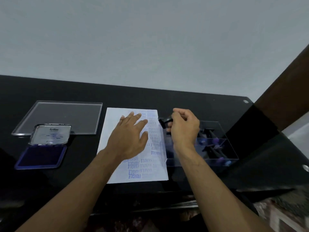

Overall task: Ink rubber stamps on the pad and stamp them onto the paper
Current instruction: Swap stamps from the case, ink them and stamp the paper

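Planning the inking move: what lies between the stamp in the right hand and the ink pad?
In the head view, the paper with the left hand flat on it lies between stamp and ink pad.

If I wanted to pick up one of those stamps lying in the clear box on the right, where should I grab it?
Judging by the view, grab the slim black handle. The stamps lie on their sides in the open-topped clear box, so come straight down from above and pinch the handle across its width, away from the purple inked end. The right hand holds a black stamp much that way.

paper [117, 124] white, blue print | ink pad [41, 158] blue | stamp [164, 122] black
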`<state>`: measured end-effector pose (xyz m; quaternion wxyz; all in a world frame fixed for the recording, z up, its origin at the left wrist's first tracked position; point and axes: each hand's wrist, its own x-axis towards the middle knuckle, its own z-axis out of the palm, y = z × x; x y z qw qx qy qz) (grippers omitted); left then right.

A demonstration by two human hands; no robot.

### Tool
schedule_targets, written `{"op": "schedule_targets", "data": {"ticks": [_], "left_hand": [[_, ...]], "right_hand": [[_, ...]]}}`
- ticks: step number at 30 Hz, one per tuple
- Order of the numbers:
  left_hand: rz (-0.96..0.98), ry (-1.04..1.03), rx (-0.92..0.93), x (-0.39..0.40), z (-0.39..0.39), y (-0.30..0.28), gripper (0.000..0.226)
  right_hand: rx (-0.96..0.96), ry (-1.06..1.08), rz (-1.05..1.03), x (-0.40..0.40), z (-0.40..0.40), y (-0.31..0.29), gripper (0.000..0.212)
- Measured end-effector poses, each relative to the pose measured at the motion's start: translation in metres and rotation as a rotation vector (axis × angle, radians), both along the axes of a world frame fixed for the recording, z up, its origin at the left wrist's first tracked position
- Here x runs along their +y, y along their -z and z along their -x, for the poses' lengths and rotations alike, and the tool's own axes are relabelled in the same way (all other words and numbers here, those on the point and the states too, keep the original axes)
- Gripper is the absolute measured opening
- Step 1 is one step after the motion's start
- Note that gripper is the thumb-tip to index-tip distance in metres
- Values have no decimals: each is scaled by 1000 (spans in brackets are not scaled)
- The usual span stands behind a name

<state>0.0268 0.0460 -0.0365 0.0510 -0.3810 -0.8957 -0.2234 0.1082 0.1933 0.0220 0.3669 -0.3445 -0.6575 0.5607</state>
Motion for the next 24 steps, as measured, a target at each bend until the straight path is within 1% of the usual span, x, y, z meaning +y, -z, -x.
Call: {"op": "schedule_targets", "data": {"ticks": [3, 6, 8, 12, 14, 17, 21, 24], "left_hand": [[-5, 27, 9, 18, -13, 3, 58], [20, 40, 19, 31, -20, 11, 53], [37, 36, 7, 36, -21, 15, 52], [78, 26, -20, 43, -25, 22, 55], [93, 27, -34, 42, -26, 27, 55], [121, 36, -31, 40, -27, 32, 58], [126, 37, -16, 40, -27, 35, 64], [122, 36, -10, 39, -27, 36, 64]], "right_hand": [[-30, 22, -25, 17, -14, 2, 15], [-107, -3, -137, 28, -25, 7, 18], [-168, -53, -268, 32, -29, 12, 19], [-275, -178, -616, 34, -30, 24, 20], [-318, -235, -697, 34, -28, 26, 20], [-419, -288, -757, 34, -27, 25, 18], [-424, -338, -719, 35, -25, 23, 13], [-482, -374, -729, 34, -25, 22, 10]]}}
